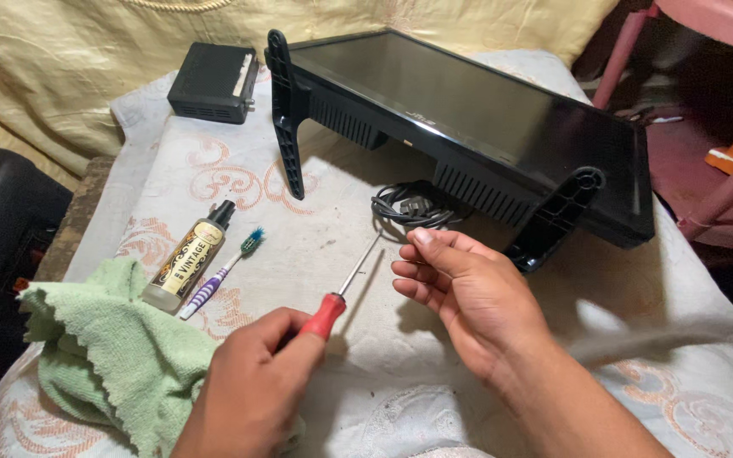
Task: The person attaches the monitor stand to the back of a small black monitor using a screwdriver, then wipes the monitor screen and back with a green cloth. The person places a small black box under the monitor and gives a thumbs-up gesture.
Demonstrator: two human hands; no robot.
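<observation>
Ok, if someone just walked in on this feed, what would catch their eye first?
The black flat screen lying face down across the back of the cloth-covered table, its stand legs sticking up. Then the red-handled screwdriver in the left hand, with the right hand open beside its tip.

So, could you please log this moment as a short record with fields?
left hand: left hand grips the red-handled screwdriver, tip pointing up and away
right hand: right hand open, empty, beside the shaft
surface: patterned white cloth
ahead: black flat screen lying face down, coiled cable beside it
left side: green rag, small bottle, toothbrush
far corner: small black box
</observation>
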